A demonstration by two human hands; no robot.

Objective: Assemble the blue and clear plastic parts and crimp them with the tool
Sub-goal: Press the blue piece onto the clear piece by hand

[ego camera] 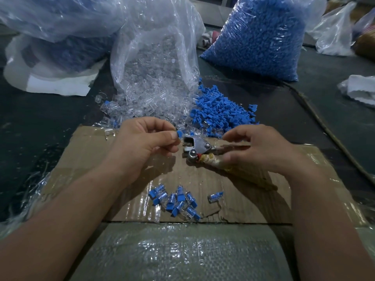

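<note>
Woven sacking (182, 252) lies nearest, below both forearms, with a cardboard sheet (243, 199) under the hands. Assembled pieces (176, 201) sit in a cluster on the sheet, nearer the viewer than the hands and between the wrists. Left hand (142, 138) pinches a blue part (179, 133) between thumb and forefinger, just beside the metal head of the crimping tool (199, 148). Right hand (259, 147) grips the tool's wrapped handles, fingers curled. Clear parts (150, 102) lie beyond the left hand, loose blue parts (221, 112) beyond the right.
</note>
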